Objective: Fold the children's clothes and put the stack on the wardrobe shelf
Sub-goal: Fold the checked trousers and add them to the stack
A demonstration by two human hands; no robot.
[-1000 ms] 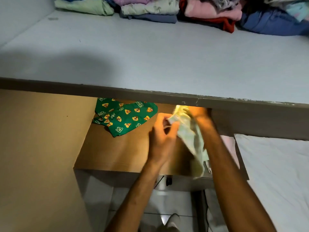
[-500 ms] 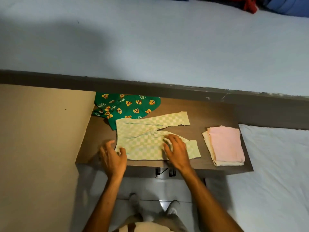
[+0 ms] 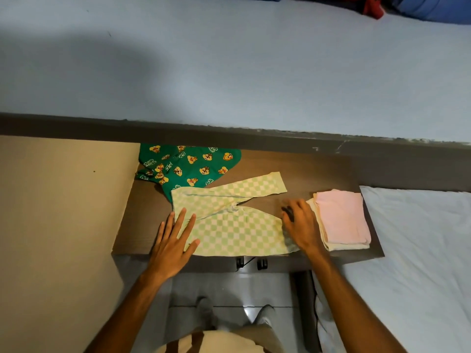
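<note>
Small green-and-white checked trousers (image 3: 229, 220) lie spread flat on a dark brown table (image 3: 318, 171), legs pointing right. My left hand (image 3: 173, 240) rests flat with fingers spread on the waist end at the left. My right hand (image 3: 299, 224) presses on the end of the near leg at the right, fingers curled down. A folded stack, pink on cream, (image 3: 341, 220) sits just right of my right hand. A crumpled green garment with cartoon faces (image 3: 193, 166) lies at the table's back left, partly under the trousers.
A wide grey shelf (image 3: 229, 72) runs above the table; edges of red and blue clothes (image 3: 407, 6) show at its far right. A beige panel (image 3: 58, 225) stands at the left. A bed with a white sheet (image 3: 420, 250) is at the right. My feet stand on the tiled floor below.
The trousers went from bunched in both raised hands to spread flat on the table. Since half a second ago my right hand slid right along the near leg; my left hand moved onto the waist.
</note>
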